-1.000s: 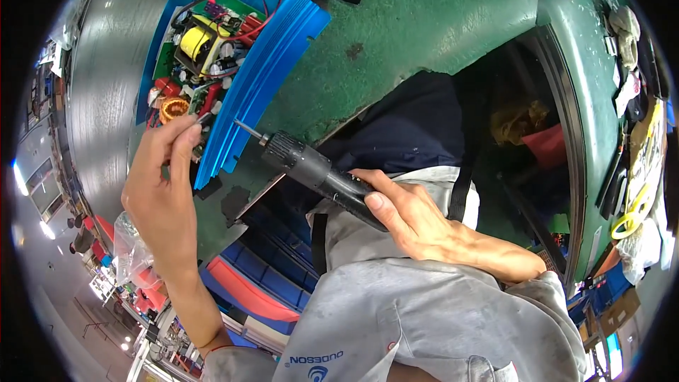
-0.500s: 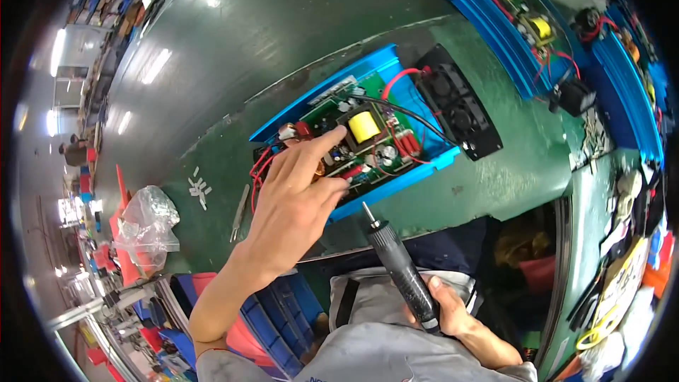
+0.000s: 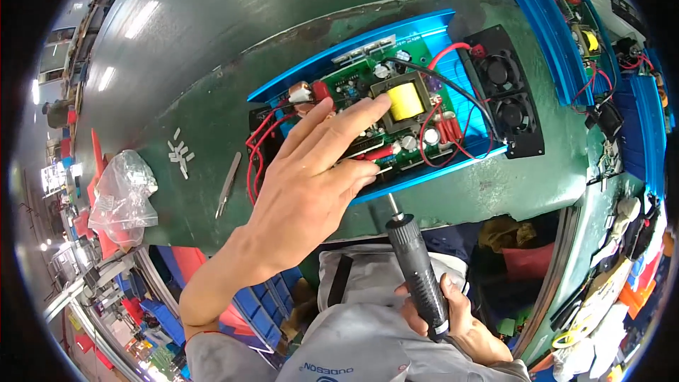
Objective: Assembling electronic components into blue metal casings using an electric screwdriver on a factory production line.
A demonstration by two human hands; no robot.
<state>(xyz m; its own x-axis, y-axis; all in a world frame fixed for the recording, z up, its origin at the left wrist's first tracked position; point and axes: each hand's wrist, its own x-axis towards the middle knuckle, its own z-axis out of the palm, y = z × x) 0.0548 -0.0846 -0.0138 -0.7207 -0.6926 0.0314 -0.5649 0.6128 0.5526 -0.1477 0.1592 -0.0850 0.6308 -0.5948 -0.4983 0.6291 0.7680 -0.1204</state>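
Note:
A blue metal casing (image 3: 488,154) holds a green circuit board (image 3: 417,53) with a yellow-wrapped transformer (image 3: 406,101), capacitors and red and black wires. My left hand (image 3: 297,184) lies over the board's near left part. Its fingers are stretched out, one fingertip at the transformer and the thumb near the casing's near wall. What lies beneath the palm is hidden. Low in front of my body, my right hand (image 3: 460,315) grips a black electric screwdriver (image 3: 419,265). The bit points up toward the near wall, just short of it.
A black panel with two fans (image 3: 515,88) adjoins the casing's right end. More blue casings (image 3: 548,28) stand at far right. On the left lie tweezers (image 3: 228,185), small white pieces (image 3: 180,152) and a clear plastic bag (image 3: 126,194). The bench's front edge runs below the casing.
The casing now appears larger and farther right in view. My left thumb has shifted along the near side of the board. The screwdriver remains in my right hand, its bit still near the casing.

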